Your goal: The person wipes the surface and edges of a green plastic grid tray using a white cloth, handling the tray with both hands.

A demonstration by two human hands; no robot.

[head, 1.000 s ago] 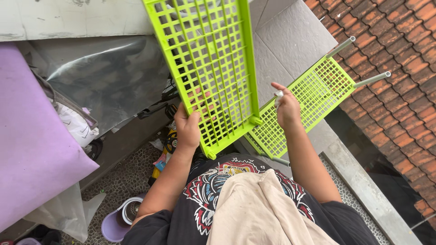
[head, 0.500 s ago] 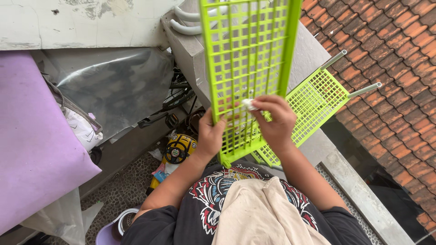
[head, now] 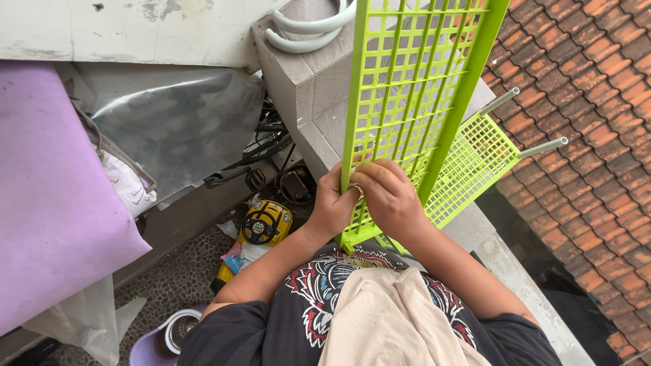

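Note:
I hold a lime-green plastic lattice panel (head: 413, 88) upright in front of me. My left hand (head: 330, 207) grips its lower left edge from behind. My right hand (head: 388, 196) lies over the front of the panel beside the left hand, fingers curled; a small pale piece (head: 355, 188) shows at its fingertips against the panel's edge. A second green lattice panel (head: 475, 163) lies on the grey ledge behind, with two grey tubes (head: 542, 146) sticking out of its far end.
The grey concrete ledge (head: 308, 88) carries white pipes (head: 305, 30). Red roof tiles (head: 590, 74) lie beyond it on the right. Below left are a purple mattress (head: 47, 190), clear plastic sheeting (head: 169, 115), a yellow toy car (head: 263, 222) and a purple bucket (head: 146, 349).
The upright panel swung right and tilted the other way. My right hand came from the panel on the ledge to the held panel's lower left edge, next to my left hand.

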